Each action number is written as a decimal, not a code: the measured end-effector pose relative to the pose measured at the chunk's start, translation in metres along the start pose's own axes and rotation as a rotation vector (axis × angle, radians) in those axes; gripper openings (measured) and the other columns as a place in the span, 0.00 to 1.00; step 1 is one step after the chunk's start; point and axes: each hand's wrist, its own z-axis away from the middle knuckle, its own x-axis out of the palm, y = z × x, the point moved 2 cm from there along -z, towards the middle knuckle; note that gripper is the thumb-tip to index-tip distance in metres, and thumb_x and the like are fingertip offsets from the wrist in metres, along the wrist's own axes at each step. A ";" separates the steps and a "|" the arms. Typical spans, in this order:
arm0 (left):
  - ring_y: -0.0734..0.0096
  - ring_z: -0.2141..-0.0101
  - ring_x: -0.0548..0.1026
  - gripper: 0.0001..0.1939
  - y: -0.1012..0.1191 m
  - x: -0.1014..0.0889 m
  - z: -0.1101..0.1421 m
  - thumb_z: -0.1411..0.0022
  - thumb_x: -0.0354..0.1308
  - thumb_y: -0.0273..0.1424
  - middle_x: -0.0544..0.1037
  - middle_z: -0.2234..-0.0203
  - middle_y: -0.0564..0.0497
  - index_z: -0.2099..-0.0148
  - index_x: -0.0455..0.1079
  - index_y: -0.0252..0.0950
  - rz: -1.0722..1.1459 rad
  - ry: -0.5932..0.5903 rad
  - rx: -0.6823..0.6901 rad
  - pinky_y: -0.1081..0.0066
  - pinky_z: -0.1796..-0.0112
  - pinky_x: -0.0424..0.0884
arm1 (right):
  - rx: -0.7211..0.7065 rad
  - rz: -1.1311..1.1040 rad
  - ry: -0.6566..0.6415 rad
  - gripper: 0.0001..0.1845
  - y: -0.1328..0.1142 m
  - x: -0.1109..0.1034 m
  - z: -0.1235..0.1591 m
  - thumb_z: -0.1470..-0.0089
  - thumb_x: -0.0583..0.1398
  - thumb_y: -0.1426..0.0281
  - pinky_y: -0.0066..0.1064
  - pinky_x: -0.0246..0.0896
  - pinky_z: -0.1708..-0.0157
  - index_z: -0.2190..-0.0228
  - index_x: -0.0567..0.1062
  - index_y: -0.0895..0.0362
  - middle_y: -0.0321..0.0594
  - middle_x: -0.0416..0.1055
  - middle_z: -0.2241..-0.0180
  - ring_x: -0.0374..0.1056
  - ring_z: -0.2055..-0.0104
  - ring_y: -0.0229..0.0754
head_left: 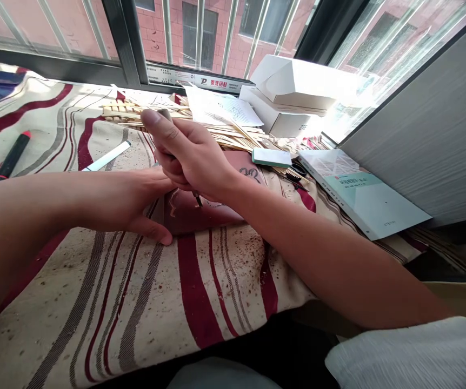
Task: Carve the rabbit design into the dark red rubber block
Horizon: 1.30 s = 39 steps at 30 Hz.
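Right hand [190,154] is clenched around a slim craft tool [197,199], its fingers [175,174] curled tight and the thumb lying along the top. The tool's working end is too small to identify. Its long axis runs nearly straight down through the fist, from what looks like a grey butt end [164,114] above the thumb to a dark tip. That tip pokes out below the fist and points down at a dark red mat [217,212], close to its surface.

Left hand [135,200] is released, lying open and flat just beside the tool, with its fingers [155,183] spread and pointing toward it. One fingertip rests at the mat's near edge.

Mat sits on a cream cloth with red and grey stripes [200,292], back from the cloth's near edge. Along the far edge, by the window, lie a bundle of pale wooden strips [233,138], loose papers [220,105] and a white ZTE box [285,121]. A black marker with a red cap [12,156] lies toward the left edge, and a book [363,189] lies at the right.
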 end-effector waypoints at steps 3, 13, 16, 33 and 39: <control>0.52 0.44 0.75 0.47 -0.002 0.001 0.000 0.43 0.61 0.63 0.75 0.40 0.46 0.30 0.64 0.44 0.001 -0.013 -0.023 0.62 0.47 0.71 | -0.041 0.021 0.040 0.32 0.001 -0.001 -0.001 0.32 0.58 0.50 0.20 0.42 0.83 0.79 0.54 0.54 0.26 0.47 0.80 0.45 0.80 0.26; 0.53 0.41 0.74 0.41 0.013 -0.003 0.001 0.39 0.57 0.58 0.75 0.37 0.48 0.31 0.67 0.44 0.049 -0.106 -0.060 0.62 0.41 0.69 | 0.082 0.012 -0.361 0.31 0.008 0.005 -0.010 0.29 0.57 0.55 0.17 0.44 0.83 0.81 0.55 0.55 0.24 0.45 0.84 0.45 0.82 0.25; 0.51 0.37 0.72 0.45 0.012 -0.003 -0.001 0.41 0.55 0.63 0.73 0.34 0.45 0.29 0.66 0.42 0.026 -0.106 -0.076 0.59 0.37 0.66 | 0.179 -0.021 -0.301 0.30 0.008 0.005 -0.010 0.28 0.56 0.57 0.17 0.40 0.85 0.80 0.56 0.55 0.23 0.47 0.85 0.43 0.83 0.25; 0.47 0.38 0.71 0.53 0.013 -0.006 0.002 0.46 0.59 0.63 0.72 0.36 0.44 0.27 0.62 0.36 0.000 -0.102 -0.217 0.56 0.37 0.66 | 0.216 -0.278 -0.456 0.27 0.009 -0.012 -0.011 0.24 0.46 0.59 0.19 0.32 0.88 0.77 0.52 0.52 0.21 0.41 0.84 0.33 0.85 0.26; 0.52 0.39 0.71 0.44 0.018 -0.007 0.000 0.41 0.59 0.55 0.73 0.36 0.48 0.27 0.62 0.41 0.049 -0.057 -0.060 0.63 0.41 0.68 | 0.065 -0.204 -0.343 0.31 0.000 -0.016 0.000 0.28 0.55 0.54 0.19 0.39 0.86 0.79 0.53 0.53 0.21 0.44 0.85 0.39 0.85 0.24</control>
